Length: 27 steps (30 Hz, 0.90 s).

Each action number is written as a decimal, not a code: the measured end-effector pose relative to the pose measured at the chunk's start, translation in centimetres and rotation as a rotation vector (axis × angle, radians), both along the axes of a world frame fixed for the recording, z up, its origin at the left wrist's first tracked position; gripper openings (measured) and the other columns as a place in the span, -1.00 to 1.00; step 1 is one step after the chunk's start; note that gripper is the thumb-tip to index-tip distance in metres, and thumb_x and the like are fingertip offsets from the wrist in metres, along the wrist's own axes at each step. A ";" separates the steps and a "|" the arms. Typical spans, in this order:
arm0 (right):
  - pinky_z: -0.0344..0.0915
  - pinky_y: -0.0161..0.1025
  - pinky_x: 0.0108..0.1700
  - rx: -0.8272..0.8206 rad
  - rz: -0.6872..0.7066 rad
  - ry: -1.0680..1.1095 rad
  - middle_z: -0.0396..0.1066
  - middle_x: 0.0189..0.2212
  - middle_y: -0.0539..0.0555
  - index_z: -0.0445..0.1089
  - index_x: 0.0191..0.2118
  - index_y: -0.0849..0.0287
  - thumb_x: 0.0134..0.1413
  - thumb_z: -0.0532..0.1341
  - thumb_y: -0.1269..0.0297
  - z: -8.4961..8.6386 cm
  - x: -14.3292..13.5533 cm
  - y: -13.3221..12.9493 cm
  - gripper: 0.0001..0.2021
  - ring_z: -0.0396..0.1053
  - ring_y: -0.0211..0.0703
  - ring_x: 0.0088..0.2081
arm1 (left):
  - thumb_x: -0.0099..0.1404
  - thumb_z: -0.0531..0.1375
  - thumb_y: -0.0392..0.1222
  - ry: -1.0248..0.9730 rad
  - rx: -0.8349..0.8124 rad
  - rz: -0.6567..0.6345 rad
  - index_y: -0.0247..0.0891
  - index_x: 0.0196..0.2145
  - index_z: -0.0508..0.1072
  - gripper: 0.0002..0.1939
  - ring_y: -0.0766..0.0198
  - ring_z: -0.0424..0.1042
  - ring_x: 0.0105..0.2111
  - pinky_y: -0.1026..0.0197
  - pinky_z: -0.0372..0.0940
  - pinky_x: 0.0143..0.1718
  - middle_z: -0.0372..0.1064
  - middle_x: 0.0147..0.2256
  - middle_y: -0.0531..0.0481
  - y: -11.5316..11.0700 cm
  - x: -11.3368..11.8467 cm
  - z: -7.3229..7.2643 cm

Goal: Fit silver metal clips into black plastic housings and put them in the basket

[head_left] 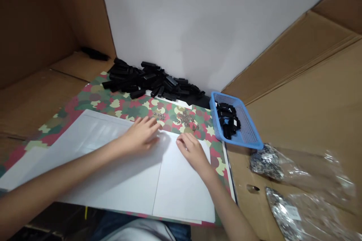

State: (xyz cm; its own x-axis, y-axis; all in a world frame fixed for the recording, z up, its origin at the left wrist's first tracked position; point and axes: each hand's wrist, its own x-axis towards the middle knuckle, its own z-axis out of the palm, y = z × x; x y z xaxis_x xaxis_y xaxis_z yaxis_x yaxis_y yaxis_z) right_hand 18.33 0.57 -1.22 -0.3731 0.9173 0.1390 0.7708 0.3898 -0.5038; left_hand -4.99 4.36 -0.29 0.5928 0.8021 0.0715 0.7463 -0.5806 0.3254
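Seen from above: left hand lying flat, palm down, fingers spread, grasping nothing, on the far edge of the white sheets covering the camouflage-print mat. Right hand also relaxed and unclenched, palm down on the sheets, just right of the left hand, nothing gripped. Directly beyond the sheets, approx. between both hands' fingertips & the back of the mat, two small scatters of metal bits, the nearer ones just past the left fingertips; whether fingers touch them can't be told. Further back from the sheets, against the white backboard, a heap of black plastic blocks. Right of the sheets, off the mat's corner, a blue basket w/ more black pieces inside. Beyond the basket to the right, on the brown cardboard worktop, two clear plastic bags of shiny metal parts. Cardboard walls enclosing left & right sides.
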 end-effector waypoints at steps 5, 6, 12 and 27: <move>0.23 -0.25 -0.25 0.093 -0.026 0.035 0.36 -0.42 0.04 0.26 -0.40 0.11 0.24 0.02 0.37 -0.3 -0.3 1.4 -0.82 0.32 -0.12 -0.31 | 0.28 0.04 -0.24 -0.065 0.043 0.154 -0.29 -0.14 0.40 -0.77 -0.01 0.38 -0.18 0.04 0.23 -0.19 0.39 -0.18 -0.21 6.4 -0.7 -1.3; 0.23 -0.25 -0.25 0.115 -0.027 0.037 0.36 -0.43 0.04 0.26 -0.40 0.10 0.24 0.01 0.37 -0.7 -0.4 1.6 -0.81 0.32 -0.12 -0.32 | 0.27 0.05 -0.22 -0.081 0.038 0.160 -0.29 -0.15 0.40 -0.77 0.03 0.39 -0.22 0.08 0.24 -0.23 0.39 -0.20 -0.19 7.1 -0.8 -1.8; 0.24 -0.25 -0.26 0.147 -0.012 0.054 0.37 -0.44 0.05 0.27 -0.42 0.11 0.22 0.02 0.37 -1.7 -0.2 1.9 -0.80 0.32 -0.12 -0.32 | 0.29 0.05 -0.19 -0.187 0.018 0.146 -0.25 -0.30 0.42 -0.83 0.20 0.42 -0.32 0.23 0.26 -0.33 0.38 -0.27 -0.09 7.6 -1.4 -3.8; 0.23 -0.25 -0.27 0.177 -0.035 0.091 0.37 -0.46 0.04 0.25 -0.43 0.10 0.22 0.00 0.39 -1.6 0.8 1.6 -0.79 0.32 -0.14 -0.35 | 0.27 0.06 -0.15 -0.196 0.007 0.107 -0.27 -0.30 0.42 -0.81 0.20 0.40 -0.37 0.22 0.24 -0.36 0.38 -0.33 -0.07 7.2 -0.9 -2.4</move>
State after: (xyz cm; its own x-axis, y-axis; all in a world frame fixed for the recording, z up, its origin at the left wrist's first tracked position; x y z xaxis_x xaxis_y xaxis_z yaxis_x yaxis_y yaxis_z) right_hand 19.16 2.21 -2.84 -0.3199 0.8878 0.3308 0.7398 0.4522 -0.4982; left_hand -5.87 11.61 -2.66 0.4785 0.8588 0.1829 0.7266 -0.5042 0.4668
